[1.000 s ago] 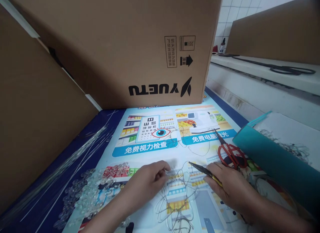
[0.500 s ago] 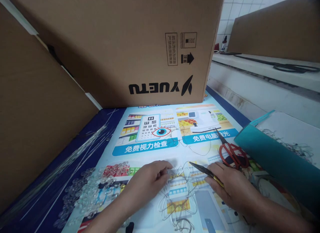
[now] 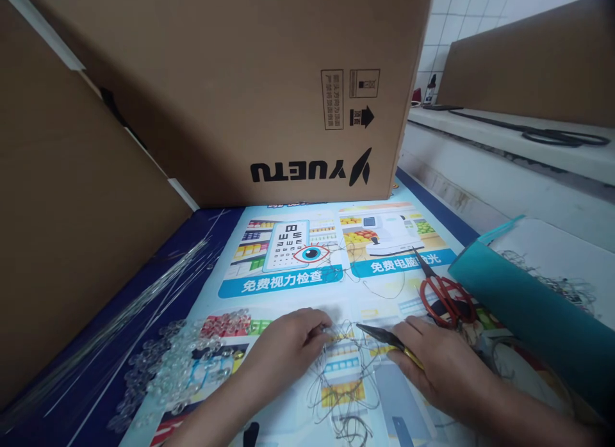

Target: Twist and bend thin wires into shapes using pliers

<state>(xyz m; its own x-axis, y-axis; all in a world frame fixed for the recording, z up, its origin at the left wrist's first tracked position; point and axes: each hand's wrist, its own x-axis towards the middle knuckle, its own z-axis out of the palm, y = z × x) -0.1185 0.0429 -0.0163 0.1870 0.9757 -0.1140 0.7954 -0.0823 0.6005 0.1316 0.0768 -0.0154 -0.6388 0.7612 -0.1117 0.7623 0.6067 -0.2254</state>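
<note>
My left hand is closed in a pinch at the top of a tangle of thin wire, with a strand coming from its fingertips. In my right hand are needle-nose pliers with yellow on the handles. Their dark tip points left, close to the wire in front of my left fingertips; whether it touches a strand I cannot tell. Clear round beads lie heaped left of my left hand. Beyond my right hand rest red-handled scissors.
A large cardboard box stands across the back, another cardboard panel on the left. At the right is a teal box holding wire pieces. Long thin strands lie along the left edge. A printed poster covers the table.
The pliers in my right hand have moved left and slightly down, nearer my left fingertips. My left hand keeps its pinch almost in place. The view has shifted slightly.
</note>
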